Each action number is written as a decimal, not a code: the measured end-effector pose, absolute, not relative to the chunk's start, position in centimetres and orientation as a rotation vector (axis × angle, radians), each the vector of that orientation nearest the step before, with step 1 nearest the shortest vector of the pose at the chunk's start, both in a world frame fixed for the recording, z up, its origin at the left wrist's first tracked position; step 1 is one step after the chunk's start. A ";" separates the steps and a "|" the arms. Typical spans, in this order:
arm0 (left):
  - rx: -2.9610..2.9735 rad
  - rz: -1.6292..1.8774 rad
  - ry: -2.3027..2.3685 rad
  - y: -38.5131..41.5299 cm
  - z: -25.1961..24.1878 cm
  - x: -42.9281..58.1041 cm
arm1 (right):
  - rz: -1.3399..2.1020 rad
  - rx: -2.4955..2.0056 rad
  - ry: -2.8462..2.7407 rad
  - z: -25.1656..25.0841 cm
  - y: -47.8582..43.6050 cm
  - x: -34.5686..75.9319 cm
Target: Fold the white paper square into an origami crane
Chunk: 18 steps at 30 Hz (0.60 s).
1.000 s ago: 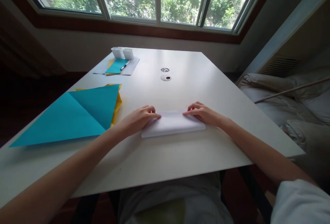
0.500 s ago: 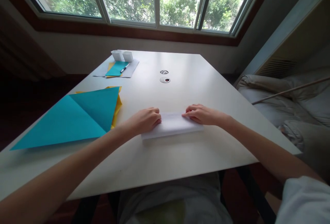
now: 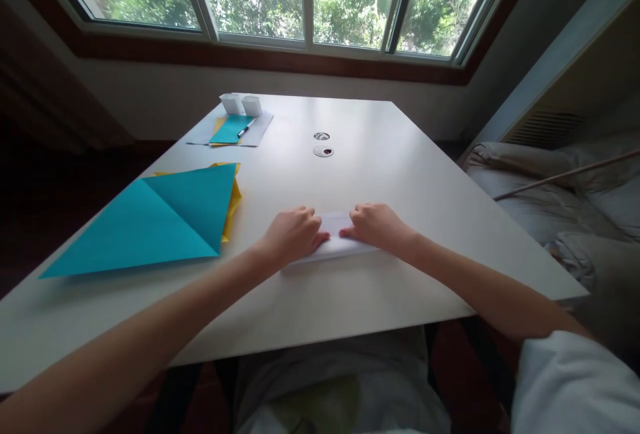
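A folded sheet of white paper (image 3: 336,247) lies on the white table in front of me. My left hand (image 3: 300,233) grips its left part, fingers curled and thumb stretched along the paper toward the middle. On the right part, my right hand (image 3: 376,225) is closed the same way, its thumb pointing left. The two thumb tips are a short gap apart. Both hands cover the far corners of the paper, and the fingertips are hidden. A big folded sheet of teal paper (image 3: 150,221) rests left of my left hand, over crumpled yellow paper (image 3: 232,211).
At the far left of the table (image 3: 400,167) stand two small white containers (image 3: 241,105) beside teal and yellow sheets (image 3: 231,130) with a pen (image 3: 247,128). Two round discs (image 3: 323,151) sit mid-table. Cushions and a thin stick (image 3: 565,175) are on the right.
My right hand has moved left along the paper, and the hands are closer together. Both thumbs now stretch inward over the paper. The view has shifted slightly.
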<state>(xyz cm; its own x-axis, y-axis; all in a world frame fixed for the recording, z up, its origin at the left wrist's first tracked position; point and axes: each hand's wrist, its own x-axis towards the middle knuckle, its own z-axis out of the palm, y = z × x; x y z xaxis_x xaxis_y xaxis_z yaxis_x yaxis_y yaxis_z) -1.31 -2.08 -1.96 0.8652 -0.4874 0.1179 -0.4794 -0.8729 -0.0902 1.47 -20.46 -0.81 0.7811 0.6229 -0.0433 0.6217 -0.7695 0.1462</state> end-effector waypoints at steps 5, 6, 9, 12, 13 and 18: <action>-3.017 -0.222 0.754 -1.5 -2.4 -2.1 | 0.010 2.838 0.995 -1.1 -21.7 0.7; -3.024 -0.220 0.752 -1.5 -2.5 -2.3 | 0.010 2.842 0.994 -1.2 -21.8 0.6; -3.039 -0.215 0.735 -1.5 -2.5 -2.7 | 0.003 2.856 0.973 -1.3 -21.6 0.2; -3.057 -0.203 0.706 -1.6 -2.5 -2.8 | -0.007 2.862 0.929 -1.3 -21.1 0.0; -3.061 -0.199 0.701 -1.6 -2.5 -2.9 | -0.009 2.862 0.919 -1.3 -20.9 -0.1; -3.062 -0.182 0.710 -1.6 -2.4 -2.8 | 0.001 2.850 0.928 -1.3 -20.9 -0.2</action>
